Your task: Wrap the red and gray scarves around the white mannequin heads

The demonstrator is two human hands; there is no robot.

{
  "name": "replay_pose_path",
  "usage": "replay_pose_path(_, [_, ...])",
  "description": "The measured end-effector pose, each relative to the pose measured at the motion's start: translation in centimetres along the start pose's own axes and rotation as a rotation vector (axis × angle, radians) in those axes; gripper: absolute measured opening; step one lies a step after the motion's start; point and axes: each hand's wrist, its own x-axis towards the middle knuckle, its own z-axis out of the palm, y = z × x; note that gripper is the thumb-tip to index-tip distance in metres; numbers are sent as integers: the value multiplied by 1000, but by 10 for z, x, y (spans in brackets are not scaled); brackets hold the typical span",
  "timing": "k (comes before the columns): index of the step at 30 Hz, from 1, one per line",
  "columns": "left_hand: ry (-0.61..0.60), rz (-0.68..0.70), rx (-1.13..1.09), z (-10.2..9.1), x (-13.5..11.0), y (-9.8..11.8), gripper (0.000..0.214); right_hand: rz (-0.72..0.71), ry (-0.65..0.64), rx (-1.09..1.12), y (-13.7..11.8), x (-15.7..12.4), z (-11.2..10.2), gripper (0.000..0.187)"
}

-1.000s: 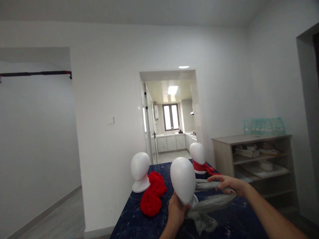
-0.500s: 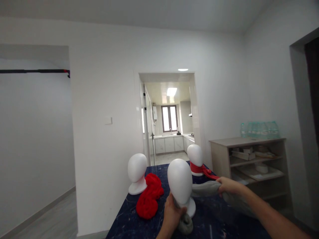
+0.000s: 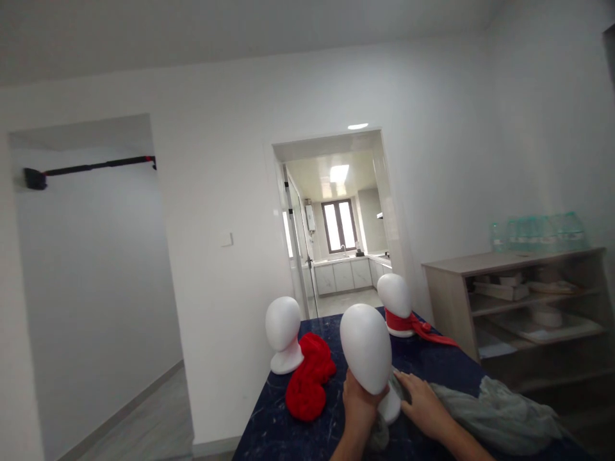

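Observation:
A white mannequin head (image 3: 366,346) stands on the table in front of me. A grey-green scarf (image 3: 500,416) runs from its neck out to the right, its long end spread over the table. My left hand (image 3: 360,400) is closed at the left side of the neck, with a bunched part of the scarf below it and the fingertips partly hidden by the head. My right hand (image 3: 425,403) is at the right side of the neck, its fingers bent over the scarf there.
A bare white head (image 3: 282,326) and a bunched red scarf (image 3: 307,387) are on the left. Behind, another head (image 3: 394,294) wears a knotted red scarf (image 3: 401,323). The dark blue table (image 3: 269,410) has its left edge in view; a shelf unit (image 3: 446,301) with bottles (image 3: 545,230) stands right.
My right hand has moved left along the scarf to the neck, and the scarf's long end now lies on the table. My left hand stays at the neck. The view has tilted and turned left.

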Motion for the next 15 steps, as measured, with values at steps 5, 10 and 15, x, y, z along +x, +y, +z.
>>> replay_pose_path(5, [-79, 29, -227, -20, 15, 1, 89, -22, 18, -15, -3, -4, 4, 67])
replay_pose_path(10, [-222, -197, -499, -72, 17, 10, 92, -13, 95, -140, -2, -9, -6, 47])
replay_pose_path(15, [-140, -221, -512, -171, 19, -2, 72, 144, 196, -305, 2, -10, -8, 42])
